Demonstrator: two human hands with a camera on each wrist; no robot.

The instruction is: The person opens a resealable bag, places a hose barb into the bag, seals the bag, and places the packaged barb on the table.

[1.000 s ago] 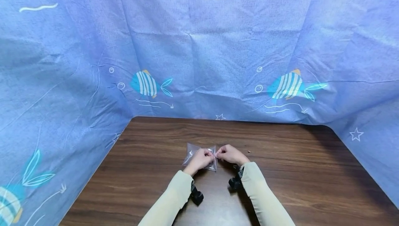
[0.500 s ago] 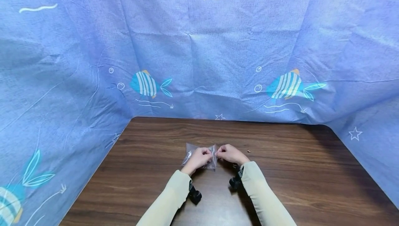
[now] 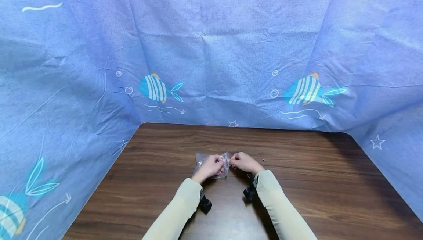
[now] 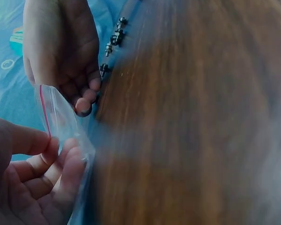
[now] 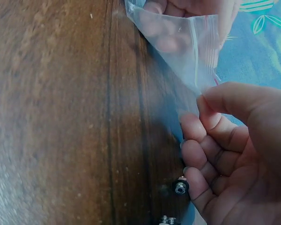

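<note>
A clear plastic zip bag [image 3: 201,157] with a red line along its mouth is between the two hands. My left hand [image 3: 209,168] pinches it near the red line, thumb against forefinger, as the left wrist view shows; the other fingers lie behind or against the film [image 4: 61,110]. With thumb and forefinger, my right hand [image 3: 243,162] pinches a corner at the bag's mouth [image 5: 203,47]. The right hand's other fingers are loosely curled. What the bag contains is hard to make out behind the left hand.
Several small metal fittings [image 4: 116,38] lie on the wooden table [image 3: 317,174] beside the right hand. One tiny piece [image 3: 264,160] lies farther right. Blue fish-print cloth [image 3: 231,67] hangs behind and at the sides of the table. Each wrist carries a black camera [image 3: 205,205].
My left hand has shifted slightly left, drawing the bag with it, and its fingers have changed position on the film. The right hand has stayed almost in place.
</note>
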